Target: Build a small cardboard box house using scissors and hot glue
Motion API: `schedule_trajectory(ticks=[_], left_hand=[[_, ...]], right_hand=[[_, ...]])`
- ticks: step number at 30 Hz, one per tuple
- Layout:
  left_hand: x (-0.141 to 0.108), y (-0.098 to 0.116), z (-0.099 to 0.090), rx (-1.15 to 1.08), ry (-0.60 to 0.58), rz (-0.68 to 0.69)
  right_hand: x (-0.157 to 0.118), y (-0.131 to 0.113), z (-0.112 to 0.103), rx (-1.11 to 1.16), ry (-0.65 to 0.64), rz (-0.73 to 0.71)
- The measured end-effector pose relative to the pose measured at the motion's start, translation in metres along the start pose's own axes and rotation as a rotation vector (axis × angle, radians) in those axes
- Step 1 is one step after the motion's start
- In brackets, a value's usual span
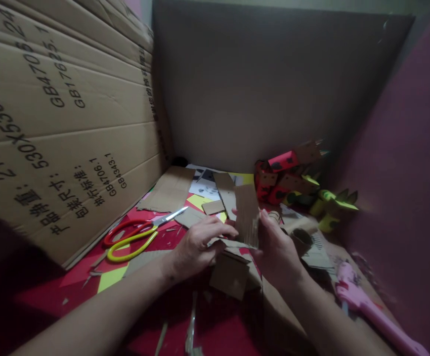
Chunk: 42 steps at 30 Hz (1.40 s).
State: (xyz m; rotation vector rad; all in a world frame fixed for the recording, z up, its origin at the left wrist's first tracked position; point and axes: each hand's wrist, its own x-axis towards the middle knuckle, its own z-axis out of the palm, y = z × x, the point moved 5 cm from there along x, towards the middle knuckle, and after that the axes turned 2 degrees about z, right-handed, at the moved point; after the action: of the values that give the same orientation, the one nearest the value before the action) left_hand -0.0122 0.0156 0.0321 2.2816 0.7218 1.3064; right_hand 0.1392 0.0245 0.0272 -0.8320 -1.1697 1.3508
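My left hand [200,244] is closed on a small flat cardboard piece [233,243], fingers curled over its edge. An upright cardboard strip [247,212] with a frayed edge is gripped by my right hand [279,252], thumb and fingers at its right side. The two pieces meet between my hands; whether they are joined I cannot tell. Just below them lies a square cardboard piece [230,277]. Left of my left hand, scissors [144,237] with one red and one yellow handle lie with blades partly apart.
A large printed cardboard sheet [74,109] stands at the left, a grey panel [267,89] at the back. Red and green cardboard figures [285,178] sit at the back right. A pink glue gun [363,296] lies at the right. Paper and cardboard scraps cover the red surface [133,316].
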Motion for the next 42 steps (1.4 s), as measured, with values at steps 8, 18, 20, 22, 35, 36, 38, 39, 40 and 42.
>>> schedule_trajectory(ticks=[8, 18, 20, 22, 35, 36, 38, 39, 40, 42], left_hand=[[-0.008, -0.025, -0.002, -0.167, 0.230, -0.378], [0.006, -0.030, -0.009, -0.718, 0.312, -0.473], [0.006, -0.022, -0.006, -0.731, 0.217, -0.451], [0.004, -0.014, -0.007, -0.555, 0.174, -0.382], [0.003, -0.001, -0.003, -0.174, -0.043, -0.131], [0.004, -0.002, -0.005, -0.250, -0.020, -0.178], [0.005, -0.007, -0.011, -0.385, 0.089, -0.291], [0.005, -0.010, -0.014, -0.425, 0.158, -0.343], [0.005, -0.013, -0.017, -0.443, 0.217, -0.386], [0.004, -0.016, -0.019, -0.446, 0.261, -0.429]], right_hand=[[-0.005, 0.005, 0.027, -0.058, -0.264, 0.023], [0.001, 0.008, 0.025, 0.064, -0.189, 0.058], [-0.001, 0.010, 0.028, 0.127, -0.162, 0.112], [-0.001, 0.012, 0.028, 0.196, -0.125, 0.144], [0.001, 0.004, 0.024, 0.256, -0.205, 0.080], [0.002, 0.003, 0.022, 0.204, -0.204, 0.065], [0.003, 0.002, 0.019, 0.045, -0.199, 0.029], [0.003, 0.000, 0.017, -0.052, -0.191, 0.005], [0.003, -0.001, 0.016, -0.151, -0.186, -0.016], [0.001, -0.001, 0.017, -0.311, -0.211, -0.036]])
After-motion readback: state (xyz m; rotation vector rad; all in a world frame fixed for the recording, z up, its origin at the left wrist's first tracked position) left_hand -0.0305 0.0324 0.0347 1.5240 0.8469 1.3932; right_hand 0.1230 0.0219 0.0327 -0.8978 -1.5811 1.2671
